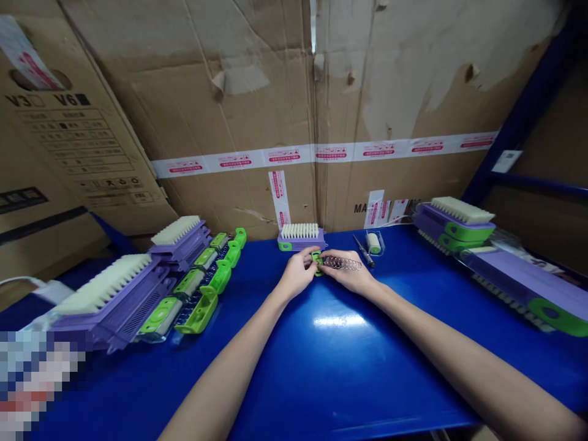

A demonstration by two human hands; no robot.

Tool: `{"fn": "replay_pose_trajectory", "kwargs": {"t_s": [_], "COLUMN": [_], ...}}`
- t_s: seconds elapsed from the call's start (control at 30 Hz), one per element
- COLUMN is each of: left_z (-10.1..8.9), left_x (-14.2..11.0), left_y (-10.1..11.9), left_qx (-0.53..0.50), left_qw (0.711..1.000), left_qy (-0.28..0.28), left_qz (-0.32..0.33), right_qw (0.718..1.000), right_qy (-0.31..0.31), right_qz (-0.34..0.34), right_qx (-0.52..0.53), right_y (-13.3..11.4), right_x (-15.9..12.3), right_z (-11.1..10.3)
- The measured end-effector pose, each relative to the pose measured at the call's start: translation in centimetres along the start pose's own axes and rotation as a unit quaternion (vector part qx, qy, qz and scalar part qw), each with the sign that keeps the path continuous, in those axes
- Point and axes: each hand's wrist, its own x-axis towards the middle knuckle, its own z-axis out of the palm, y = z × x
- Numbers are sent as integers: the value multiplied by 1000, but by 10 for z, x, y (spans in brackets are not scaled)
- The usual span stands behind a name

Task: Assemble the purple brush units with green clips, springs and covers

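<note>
One small green piece [317,257], pinched from both sides

Observed from beside the blue tabletop [285,380], smooth, with a glossy highlight. The left hand [296,272] and right hand [353,277] come together over its far half, fingertips clamped on the green piece between them. Piece: bright, hard-looking, plastic in appearance; its inner form is too small to read. Along the right hand runs a thin, shiny wire coil [351,264], loops open and round; I cannot tell whether the fingers grip it.

Just behind the hands: a purple brush [302,242], its pale bristles in blocky tufts. To the right: a slender tool [364,251], beside a pale cylinder [373,242] with a green end, in clear wrapping.

Left side: hollow, scooped green shells [202,312] in a row, next to perforated purple housings [133,306] topped with bristles. Far right: stacked purple brushes [452,229]. Backdrop: creased, scuffed cardboard [257,110], crossed by printed tape [257,159].
</note>
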Motion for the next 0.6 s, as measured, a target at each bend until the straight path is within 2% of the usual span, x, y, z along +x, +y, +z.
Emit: {"fn": "replay_pose_trajectory", "kwargs": {"t_s": [0.17, 0.3, 0.6], "left_z": [0, 0, -2], "left_x": [1, 0, -1], "left_y": [-3, -4, 0], "left_qx": [-11, -9, -2], "left_qw": [1000, 1000, 1000], "left_qy": [-9, 5, -11], "left_qz": [4, 8, 17], "right_qw": [1000, 999, 995], "right_qy": [4, 6, -54], "right_qz": [-2, -8, -63], "right_qx": [-21, -34, -54], "right_y": [-2, -1, 8], "right_x": [-1, 0, 2], "right_z": [1, 2, -4]}}
